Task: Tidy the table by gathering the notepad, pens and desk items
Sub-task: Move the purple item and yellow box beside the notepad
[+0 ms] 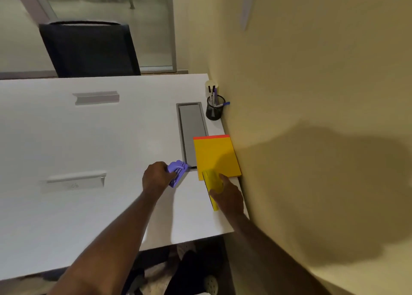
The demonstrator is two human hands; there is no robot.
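Along the table's point(89, 138) wall edge, pens stand in the mesh cup point(215, 108), the notepad point(215, 155) lies flat, while my left hand point(156, 176) grips a purple stapler point(177, 172) and my right hand point(227, 196) a yellow item point(214, 183)—gathering seems nearly done.

One notepad point(215, 155), one stapler point(177, 172) (purple), one pen holder point(214, 108).
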